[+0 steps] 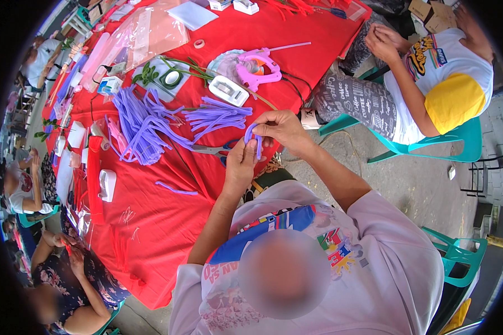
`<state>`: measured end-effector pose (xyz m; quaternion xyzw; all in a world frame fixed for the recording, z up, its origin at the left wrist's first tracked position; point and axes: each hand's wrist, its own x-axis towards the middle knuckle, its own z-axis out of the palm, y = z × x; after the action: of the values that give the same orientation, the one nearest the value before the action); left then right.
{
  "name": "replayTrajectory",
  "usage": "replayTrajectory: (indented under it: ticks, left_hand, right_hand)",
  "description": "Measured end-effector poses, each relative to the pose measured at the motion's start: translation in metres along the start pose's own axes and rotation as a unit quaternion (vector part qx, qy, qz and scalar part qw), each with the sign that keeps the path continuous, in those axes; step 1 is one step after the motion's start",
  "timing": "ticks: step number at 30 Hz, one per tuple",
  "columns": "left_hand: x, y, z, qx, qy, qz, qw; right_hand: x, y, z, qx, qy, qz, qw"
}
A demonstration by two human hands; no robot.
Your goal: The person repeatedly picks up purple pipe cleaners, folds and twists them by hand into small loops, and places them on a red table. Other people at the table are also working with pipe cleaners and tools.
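Observation:
Close to the table's edge, my left hand [242, 160] and my right hand [283, 129] meet around a purple pipe cleaner [250, 133], which is bent into a curve. The fingers of both hands are closed on it. Just left of my hands lie scissors [209, 149] with dark blue handles, partly hidden by my left hand. Beyond them rests a small bunch of purple pipe cleaners [218, 116]. A larger, looser pile of purple pipe cleaners [142, 128] spreads farther left. One short purple piece [176, 188] lies alone on the red tablecloth [167, 223].
A pink glue gun [258, 70] stands at the far side near a white oblong case [229, 91]. Green-wrapped stems [190, 67] and a roll of green tape [172, 78] lie left of it. A person [430, 84] sits at right; another [72, 279] works at lower left.

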<state>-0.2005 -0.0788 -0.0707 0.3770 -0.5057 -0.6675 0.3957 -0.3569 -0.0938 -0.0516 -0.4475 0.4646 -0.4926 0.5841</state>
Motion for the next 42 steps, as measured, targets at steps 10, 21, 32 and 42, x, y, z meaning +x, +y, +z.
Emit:
replayTrajectory:
  ticks: [10, 21, 32, 42]
  left_hand:
    - [0.007, 0.005, -0.013, 0.206, 0.036, 0.046, 0.977]
    - [0.009, 0.013, -0.015, 0.156, 0.03, -0.011, 0.987]
    - [0.009, 0.011, -0.021, 0.235, -0.067, -0.019, 0.97]
    - [0.006, 0.013, -0.014, 0.081, -0.07, -0.095, 0.99]
  right_hand:
    - [-0.002, -0.001, -0.001, -0.164, 0.056, -0.064, 0.983]
    - [-0.006, -0.014, 0.003, -0.138, 0.036, 0.009, 0.99]
    - [-0.006, -0.009, 0.0, -0.087, -0.004, 0.051, 0.995]
    - [0.0, -0.008, -0.001, -0.185, 0.025, -0.038, 0.982]
